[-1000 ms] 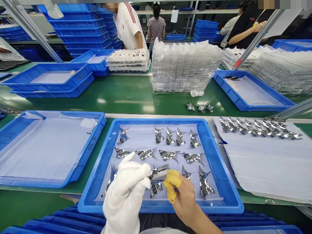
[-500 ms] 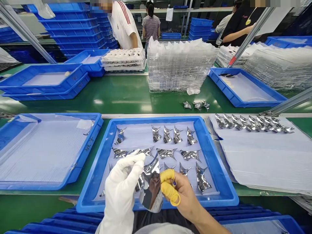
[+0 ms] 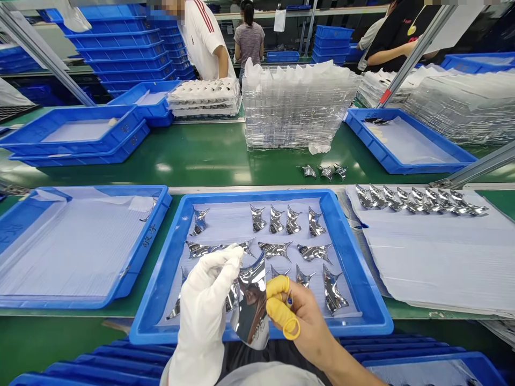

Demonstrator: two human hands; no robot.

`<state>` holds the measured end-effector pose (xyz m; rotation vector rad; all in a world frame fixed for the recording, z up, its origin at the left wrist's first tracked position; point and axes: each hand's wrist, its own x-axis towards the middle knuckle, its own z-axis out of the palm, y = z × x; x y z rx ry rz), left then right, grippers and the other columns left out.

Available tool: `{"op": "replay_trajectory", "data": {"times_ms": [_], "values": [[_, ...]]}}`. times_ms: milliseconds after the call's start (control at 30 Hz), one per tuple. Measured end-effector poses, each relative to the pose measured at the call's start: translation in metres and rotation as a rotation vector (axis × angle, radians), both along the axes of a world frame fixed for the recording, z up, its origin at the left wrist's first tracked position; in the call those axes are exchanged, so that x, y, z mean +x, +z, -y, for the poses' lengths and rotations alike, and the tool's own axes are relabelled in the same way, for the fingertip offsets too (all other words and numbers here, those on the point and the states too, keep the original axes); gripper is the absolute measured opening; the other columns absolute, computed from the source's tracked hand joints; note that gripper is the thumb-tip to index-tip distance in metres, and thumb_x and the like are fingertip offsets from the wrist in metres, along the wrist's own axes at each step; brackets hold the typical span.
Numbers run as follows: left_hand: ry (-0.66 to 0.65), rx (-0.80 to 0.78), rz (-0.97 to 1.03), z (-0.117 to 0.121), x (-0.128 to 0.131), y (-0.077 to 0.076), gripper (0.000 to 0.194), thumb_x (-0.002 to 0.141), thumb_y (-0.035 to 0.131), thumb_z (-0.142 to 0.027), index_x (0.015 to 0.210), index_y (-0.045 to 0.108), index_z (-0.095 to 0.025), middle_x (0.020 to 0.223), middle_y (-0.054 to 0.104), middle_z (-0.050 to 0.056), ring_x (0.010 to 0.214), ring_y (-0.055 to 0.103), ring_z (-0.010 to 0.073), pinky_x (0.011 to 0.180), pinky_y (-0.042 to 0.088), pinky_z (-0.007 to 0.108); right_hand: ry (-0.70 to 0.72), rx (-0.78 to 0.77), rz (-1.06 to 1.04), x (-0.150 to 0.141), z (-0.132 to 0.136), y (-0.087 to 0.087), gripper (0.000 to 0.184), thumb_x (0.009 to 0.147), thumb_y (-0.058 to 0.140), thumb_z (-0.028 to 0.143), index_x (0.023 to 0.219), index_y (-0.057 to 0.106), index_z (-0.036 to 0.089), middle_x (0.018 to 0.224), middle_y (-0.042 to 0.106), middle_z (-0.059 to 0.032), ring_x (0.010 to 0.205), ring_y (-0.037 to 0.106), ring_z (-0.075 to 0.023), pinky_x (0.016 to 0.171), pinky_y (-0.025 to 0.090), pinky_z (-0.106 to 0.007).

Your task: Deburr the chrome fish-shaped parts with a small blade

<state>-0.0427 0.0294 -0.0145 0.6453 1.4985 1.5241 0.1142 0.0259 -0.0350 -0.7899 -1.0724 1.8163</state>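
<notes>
A mirror-bright, curved chrome part (image 3: 251, 303) with pointed corners is held up between both hands, over the front of a blue tray (image 3: 364, 279). My left hand (image 3: 205, 305), in a white glove, pinches its upper left edge. Yellow finger cots cover the thumb and a finger of my right hand (image 3: 300, 313), which are closed on the part's right edge. Below, similar chrome pieces (image 3: 276, 251) lie in rows on the tray's white liner; my hands and the held part hide some of them.
On the right, a row of chrome pieces (image 3: 416, 199) lies on white sheets (image 3: 438, 257). A lined blue tray (image 3: 142, 241) stands to the left. Behind are stacked clear plastic trays (image 3: 298, 115), three small chrome pieces (image 3: 325, 171) and a metal post (image 3: 418, 56). Several people work farther back.
Both hands and the held chrome part have shifted very slightly to the right. The part's reflections differ a little, and the camera view has moved slightly.
</notes>
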Motion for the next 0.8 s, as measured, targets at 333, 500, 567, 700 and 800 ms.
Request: {"op": "replay_trajectory", "data": {"times_ms": [333, 500, 567, 700, 800], "values": [[-0.028, -0.028, -0.014, 0.0009, 0.002, -0.0039, 0.039, 0.071, 0.091, -0.05, 0.092, 0.08, -0.019, 0.101, 0.082, 0.007, 0.099, 0.074, 0.0247, 0.094, 0.057, 0.033, 0.007, -0.202, -0.026, -0.0034, -0.002, -0.0049, 0.057, 0.082, 0.074, 0.07, 0.066, 0.048, 0.022, 0.05, 0.033, 0.0109, 0.045, 0.02, -0.0057, 0.045, 0.017, -0.023], [-0.083, -0.057, 0.007, 0.0044, -0.0001, -0.0067, 0.043, 0.073, 0.089, -0.053, 0.097, 0.078, -0.019, 0.105, 0.08, 0.009, 0.098, 0.074, 0.026, 0.087, 0.057, 0.034, 0.108, -0.286, -0.063, -0.0036, -0.0066, -0.0039, 0.051, 0.079, 0.081, 0.057, 0.065, 0.048, 0.022, 0.041, 0.033, 0.0135, 0.04, 0.018, -0.0041, 0.045, 0.015, -0.022], [-0.111, -0.072, -0.009, 0.0056, -0.0004, -0.0039, 0.046, 0.075, 0.086, -0.056, 0.1, 0.077, -0.019, 0.105, 0.08, 0.009, 0.095, 0.074, 0.0254, 0.084, 0.057, 0.034, 0.142, -0.266, -0.064, -0.0033, -0.0073, -0.0021, 0.049, 0.08, 0.082, 0.054, 0.065, 0.048, 0.022, 0.041, 0.034, 0.0137, 0.04, 0.018, -0.0043, 0.044, 0.015, -0.023], [-0.172, -0.091, -0.053, 0.0049, -0.0015, -0.0012, 0.047, 0.074, 0.087, -0.054, 0.103, 0.078, -0.018, 0.108, 0.08, 0.011, 0.098, 0.074, 0.026, 0.084, 0.057, 0.032, 0.095, -0.201, -0.016, -0.0043, -0.007, 0.0011, 0.049, 0.084, 0.08, 0.054, 0.066, 0.049, 0.022, 0.044, 0.033, 0.0126, 0.044, 0.022, -0.0062, 0.046, 0.017, -0.024], [-0.209, -0.104, -0.007, 0.0021, -0.0039, -0.0056, 0.046, 0.069, 0.09, -0.052, 0.096, 0.079, -0.017, 0.103, 0.081, 0.011, 0.088, 0.074, 0.0238, 0.075, 0.057, 0.029, 0.084, -0.114, -0.001, -0.0054, -0.0063, 0.0006, 0.049, 0.087, 0.077, 0.058, 0.068, 0.051, 0.022, 0.049, 0.037, 0.0103, 0.048, 0.028, -0.0083, 0.048, 0.024, -0.024]]}}
